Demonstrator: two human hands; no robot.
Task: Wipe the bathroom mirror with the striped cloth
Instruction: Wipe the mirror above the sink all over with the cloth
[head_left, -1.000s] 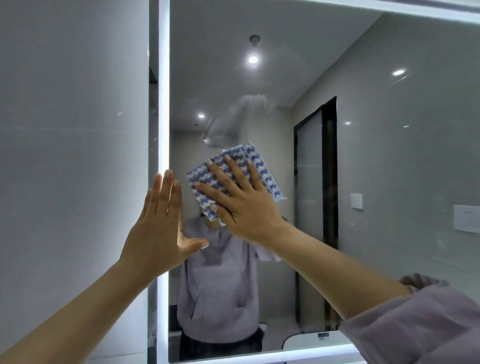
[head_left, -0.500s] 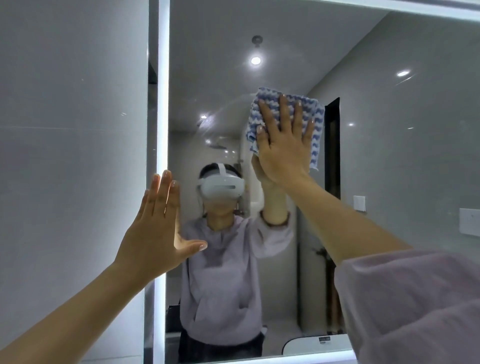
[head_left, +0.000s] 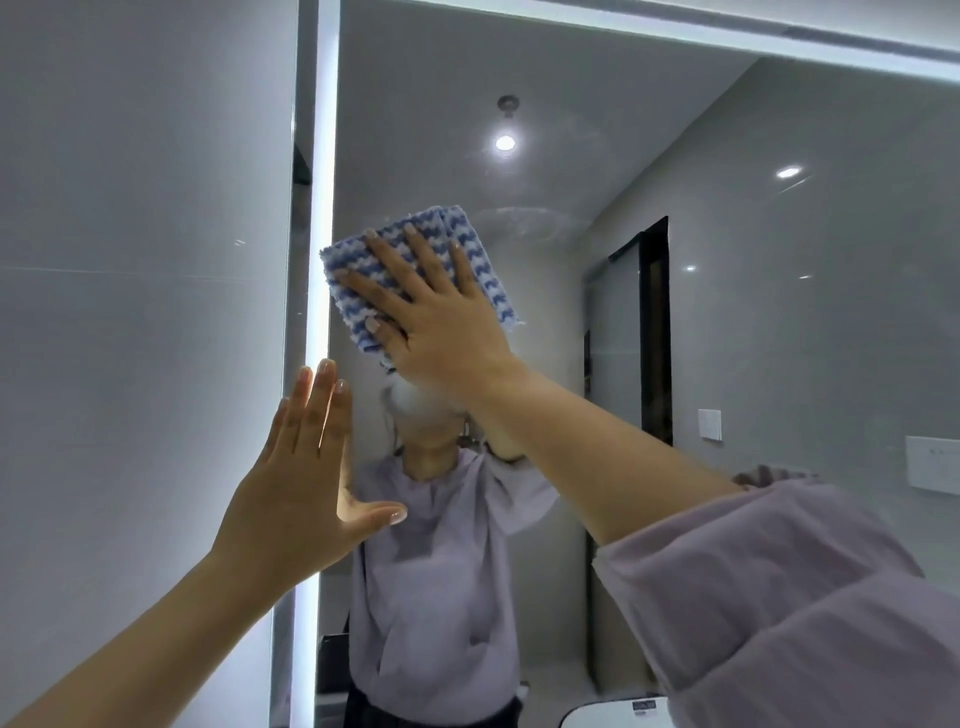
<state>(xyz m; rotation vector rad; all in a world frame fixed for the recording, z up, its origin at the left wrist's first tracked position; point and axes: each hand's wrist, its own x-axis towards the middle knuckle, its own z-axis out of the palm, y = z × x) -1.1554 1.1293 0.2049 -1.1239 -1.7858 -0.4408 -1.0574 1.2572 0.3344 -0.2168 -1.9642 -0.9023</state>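
Right hand (head_left: 436, 317), fingers splayed, presses the folded blue-and-white striped cloth (head_left: 415, 275) flat on the wall-mounted bathroom mirror (head_left: 727, 312) near its lit left edge — spreading pressure. Left hand (head_left: 301, 478), open and empty, braces that edge.

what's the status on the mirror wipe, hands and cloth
Right hand flat, pressing striped cloth on mirror near lit left edge. Left hand open, empty, braced at that edge. Faint smears above cloth. Nothing blocking.

Grey tiled wall (head_left: 145, 312), lit strip (head_left: 319, 208), perhaps a reflected doorway (head_left: 654, 332).
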